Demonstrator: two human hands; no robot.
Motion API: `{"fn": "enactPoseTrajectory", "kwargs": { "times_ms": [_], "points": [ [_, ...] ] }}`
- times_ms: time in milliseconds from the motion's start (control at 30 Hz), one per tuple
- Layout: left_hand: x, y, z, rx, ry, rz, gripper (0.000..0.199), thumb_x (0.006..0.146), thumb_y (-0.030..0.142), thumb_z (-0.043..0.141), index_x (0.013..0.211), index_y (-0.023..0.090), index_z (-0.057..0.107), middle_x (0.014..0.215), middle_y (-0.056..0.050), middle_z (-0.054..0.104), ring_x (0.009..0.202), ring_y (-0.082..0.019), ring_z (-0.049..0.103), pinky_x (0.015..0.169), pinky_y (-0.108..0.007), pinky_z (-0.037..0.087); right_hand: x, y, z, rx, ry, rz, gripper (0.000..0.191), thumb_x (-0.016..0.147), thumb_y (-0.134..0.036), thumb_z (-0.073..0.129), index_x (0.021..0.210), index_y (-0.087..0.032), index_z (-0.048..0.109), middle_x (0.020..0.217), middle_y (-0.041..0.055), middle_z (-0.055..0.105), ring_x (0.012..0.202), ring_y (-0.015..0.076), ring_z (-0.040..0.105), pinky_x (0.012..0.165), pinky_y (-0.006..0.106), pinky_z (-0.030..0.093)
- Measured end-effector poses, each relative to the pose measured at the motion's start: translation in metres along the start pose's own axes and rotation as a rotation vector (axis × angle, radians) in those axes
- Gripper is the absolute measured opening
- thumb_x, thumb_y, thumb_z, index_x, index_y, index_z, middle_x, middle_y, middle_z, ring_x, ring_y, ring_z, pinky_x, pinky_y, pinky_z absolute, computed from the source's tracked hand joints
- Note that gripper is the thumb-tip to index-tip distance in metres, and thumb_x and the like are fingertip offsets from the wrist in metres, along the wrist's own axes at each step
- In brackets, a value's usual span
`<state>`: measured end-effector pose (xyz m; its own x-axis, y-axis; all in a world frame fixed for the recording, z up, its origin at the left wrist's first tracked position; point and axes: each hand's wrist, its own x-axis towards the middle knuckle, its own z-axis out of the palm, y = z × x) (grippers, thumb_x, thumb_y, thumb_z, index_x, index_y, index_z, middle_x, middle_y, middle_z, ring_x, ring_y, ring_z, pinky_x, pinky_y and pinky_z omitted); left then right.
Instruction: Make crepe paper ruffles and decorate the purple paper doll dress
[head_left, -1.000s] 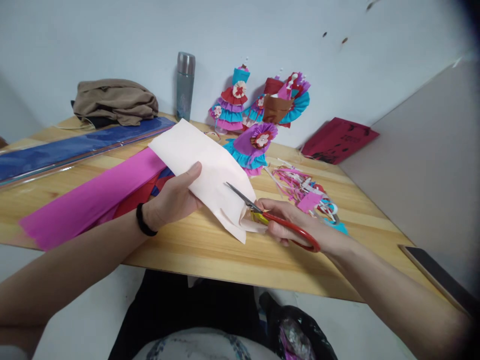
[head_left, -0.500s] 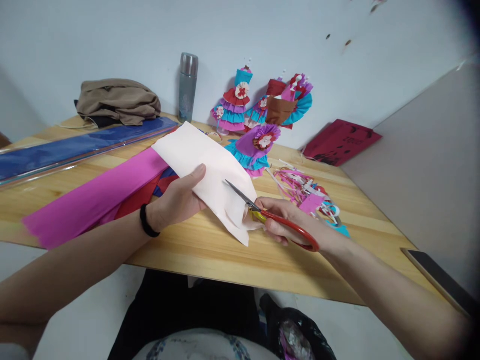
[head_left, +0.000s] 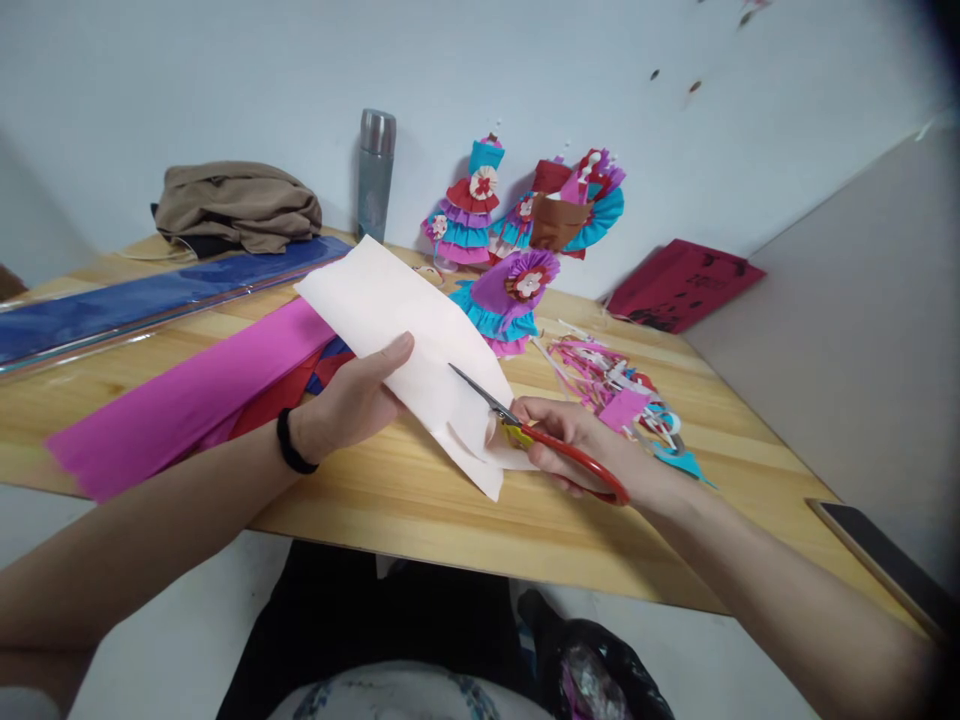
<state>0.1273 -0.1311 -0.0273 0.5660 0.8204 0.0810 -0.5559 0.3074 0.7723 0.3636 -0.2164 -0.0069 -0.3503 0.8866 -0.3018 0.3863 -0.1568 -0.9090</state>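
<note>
My left hand [head_left: 356, 395] grips the lower left edge of a pale pink sheet of crepe paper [head_left: 409, 310], thumb on top and fingers underneath. My right hand [head_left: 566, 440] is closed round the red handles of a pair of scissors [head_left: 577, 458]. Their blades point up and left across the sheet's right part, where a cut strip curls down near the pivot. The lower blade is partly hidden by the paper. Just behind the sheet stands a purple and blue paper dress [head_left: 499, 305] with a flower.
Bright pink crepe paper [head_left: 195, 390] and a blue wrapped pack [head_left: 150, 300] lie at left. Behind are brown cloth [head_left: 236, 205], a flask [head_left: 375, 175] and ruffled paper dresses [head_left: 469, 215]. At right are paper scraps [head_left: 619, 385], a dark red bag [head_left: 682, 285] and a phone [head_left: 881, 555].
The pale pink sheet has shifted slightly left, and its cut flap near the scissors has curled differently. The scissors' handles have drawn a little closer to the left; the blades stay in nearly the same place.
</note>
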Motion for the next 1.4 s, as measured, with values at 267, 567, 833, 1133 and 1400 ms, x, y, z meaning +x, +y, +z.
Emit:
{"fn": "enactPoseTrajectory", "kwargs": {
  "times_ms": [267,567,833,1133,1400],
  "points": [
    [0.001,0.003,-0.004,-0.031,0.009,0.050,0.052,0.079,0.046,0.075,0.122,0.016,0.068,0.125,-0.011,0.074,0.136,-0.040,0.054,0.118,-0.055,0.039,-0.001,0.003,-0.002,-0.011,0.013,-0.010,0.063,0.069,-0.071,0.077,0.083,-0.022,0.041,0.061,-0.0101,0.042,0.041,0.0022,0.031,0.037,0.016,0.025],
    [0.003,0.001,-0.004,-0.059,0.054,0.062,0.060,0.082,0.032,0.072,0.139,0.021,0.059,0.127,-0.009,0.073,0.138,-0.038,0.053,0.119,-0.056,0.037,-0.006,0.004,-0.005,-0.034,-0.036,-0.053,0.062,0.075,-0.077,0.070,0.087,-0.021,0.044,0.071,-0.0055,0.043,0.052,0.0058,0.036,0.043,0.019,0.027],
    [0.002,0.001,0.001,-0.040,0.059,0.040,0.062,0.083,0.032,0.071,0.142,0.018,0.057,0.130,-0.011,0.071,0.136,-0.038,0.054,0.120,-0.058,0.035,-0.004,-0.006,-0.005,-0.047,-0.058,-0.032,0.067,0.074,-0.082,0.066,0.089,-0.021,0.045,0.075,-0.0034,0.046,0.055,0.0073,0.042,0.046,0.021,0.033],
    [0.003,-0.001,-0.001,-0.041,0.030,0.014,0.057,0.081,0.034,0.074,0.132,0.014,0.063,0.124,-0.013,0.073,0.134,-0.039,0.055,0.120,-0.059,0.035,0.002,-0.005,-0.004,-0.016,-0.067,-0.052,0.065,0.075,-0.081,0.066,0.088,-0.021,0.045,0.065,-0.0059,0.046,0.049,0.0065,0.040,0.044,0.021,0.033],
    [0.002,0.000,0.000,-0.052,0.027,-0.024,0.055,0.080,0.033,0.074,0.130,0.012,0.064,0.125,-0.014,0.072,0.133,-0.039,0.056,0.119,-0.058,0.037,0.004,0.000,-0.004,-0.002,-0.048,-0.047,0.065,0.073,-0.080,0.069,0.086,-0.020,0.047,0.063,-0.0071,0.047,0.043,0.0042,0.039,0.039,0.018,0.030]
  ]
}}
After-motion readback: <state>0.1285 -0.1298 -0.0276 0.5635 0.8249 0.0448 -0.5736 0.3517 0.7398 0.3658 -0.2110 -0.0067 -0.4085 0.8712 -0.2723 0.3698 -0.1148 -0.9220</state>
